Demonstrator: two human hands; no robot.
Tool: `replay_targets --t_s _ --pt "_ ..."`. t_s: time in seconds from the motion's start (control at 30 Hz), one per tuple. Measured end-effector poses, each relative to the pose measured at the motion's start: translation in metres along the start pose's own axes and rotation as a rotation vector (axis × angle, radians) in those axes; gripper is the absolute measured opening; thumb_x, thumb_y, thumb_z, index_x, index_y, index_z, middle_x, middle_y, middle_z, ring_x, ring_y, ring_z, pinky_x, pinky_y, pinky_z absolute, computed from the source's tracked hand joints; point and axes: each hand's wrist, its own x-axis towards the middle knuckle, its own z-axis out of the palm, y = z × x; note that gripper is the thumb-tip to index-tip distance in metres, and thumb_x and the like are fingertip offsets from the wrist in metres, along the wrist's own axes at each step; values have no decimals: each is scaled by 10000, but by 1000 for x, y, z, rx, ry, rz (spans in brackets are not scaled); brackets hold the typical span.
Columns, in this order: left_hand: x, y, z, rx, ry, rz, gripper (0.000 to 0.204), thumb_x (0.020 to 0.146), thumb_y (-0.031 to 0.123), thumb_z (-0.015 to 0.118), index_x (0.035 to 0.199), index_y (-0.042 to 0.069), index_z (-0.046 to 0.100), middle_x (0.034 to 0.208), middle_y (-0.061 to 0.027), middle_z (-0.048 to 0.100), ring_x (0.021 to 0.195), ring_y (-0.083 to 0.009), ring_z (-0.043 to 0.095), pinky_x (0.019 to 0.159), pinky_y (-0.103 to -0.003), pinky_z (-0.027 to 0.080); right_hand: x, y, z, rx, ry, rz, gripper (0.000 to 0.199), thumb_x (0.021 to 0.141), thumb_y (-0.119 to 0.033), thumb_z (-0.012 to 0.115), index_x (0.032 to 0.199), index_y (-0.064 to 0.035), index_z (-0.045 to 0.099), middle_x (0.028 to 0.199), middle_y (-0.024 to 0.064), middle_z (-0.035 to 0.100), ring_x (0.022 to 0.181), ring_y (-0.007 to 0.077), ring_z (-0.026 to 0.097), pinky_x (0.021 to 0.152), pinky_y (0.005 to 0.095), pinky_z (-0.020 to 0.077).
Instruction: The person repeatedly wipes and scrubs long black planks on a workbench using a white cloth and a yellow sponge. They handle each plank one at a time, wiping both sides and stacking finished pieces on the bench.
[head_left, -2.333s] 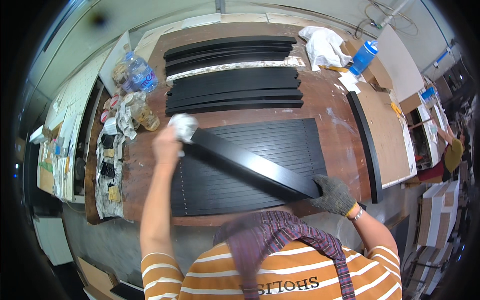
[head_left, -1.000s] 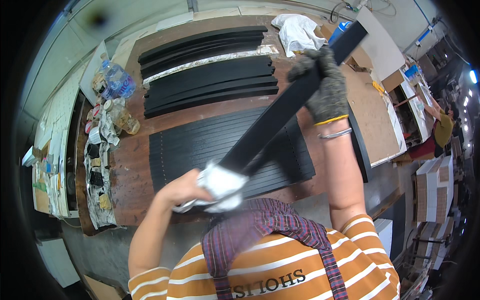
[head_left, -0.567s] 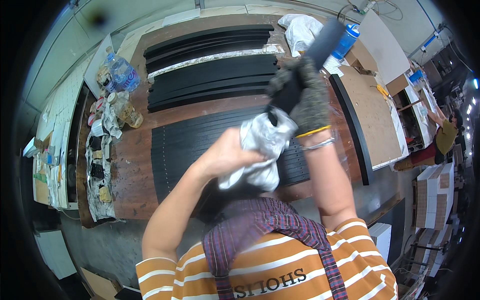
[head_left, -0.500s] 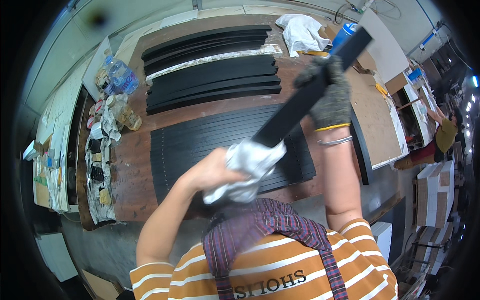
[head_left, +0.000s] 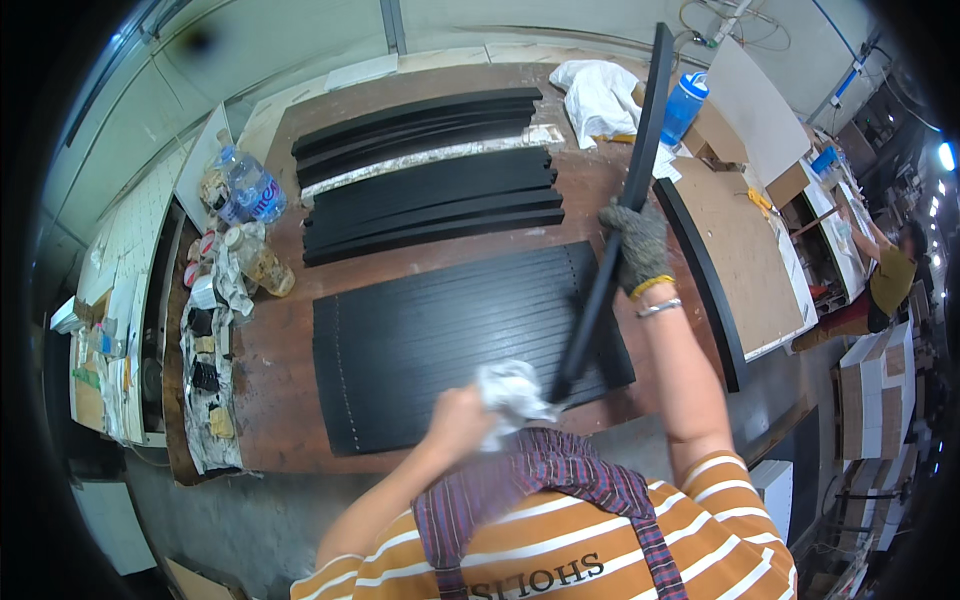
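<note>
A long black strip (head_left: 630, 190) stands steeply tilted in front of me, its top toward the far right. My right hand (head_left: 640, 245), in a grey knit glove, grips it around the middle. My left hand (head_left: 465, 420) presses a crumpled white cloth (head_left: 515, 390) against the strip's lower end. Under them a wide black grooved panel (head_left: 440, 340) lies flat on the brown workbench (head_left: 285, 340).
Stacks of black strips (head_left: 430, 190) lie at the far side of the bench, with a white rag (head_left: 600, 95) and a blue bottle (head_left: 685, 105) beyond. Bottles and jars (head_left: 245, 225) crowd the left edge. A curved black piece (head_left: 700, 280) borders a board on the right. Another person (head_left: 890, 275) works far right.
The strip went from lying low across the panel to raised steeply. My left hand slid the cloth up along it, then back down to its lower end.
</note>
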Motion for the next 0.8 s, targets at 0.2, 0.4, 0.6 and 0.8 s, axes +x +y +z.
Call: replay_targets --t_s 0.2,0.4,0.6,0.8 --pt "47 32 -54 290 548 329 397 656 65 768 1048 47 706 962 -112 705 964 -321 686 962 -419 543 -56 46 -36 -480 -508 123 437 699 -59 707 1121 0 614 965 73 637 881 196 637 760 337 540" --pt "84 7 -76 700 304 694 279 691 290 722 921 134 734 967 -19 705 1125 -182 655 1161 -618 278 -133 81 -51 -654 -995 122 503 699 -111 711 1192 -33 655 998 124 690 984 231 654 895 371 522" --pt "69 -131 -177 -93 805 -132 179 872 89 676 1019 8 738 877 -76 739 799 -179 689 813 -354 526 -142 56 -72 -770 -1247 239 349 782 -289 732 1015 -30 717 867 186 715 804 331 685 754 391 538" --pt "-24 -163 -122 -77 1014 -228 203 863 58 712 981 -106 692 859 -188 749 804 -221 734 733 -368 536 -76 39 -22 -1042 -1072 174 396 857 -361 705 1098 -47 723 948 215 713 918 386 687 839 453 520"
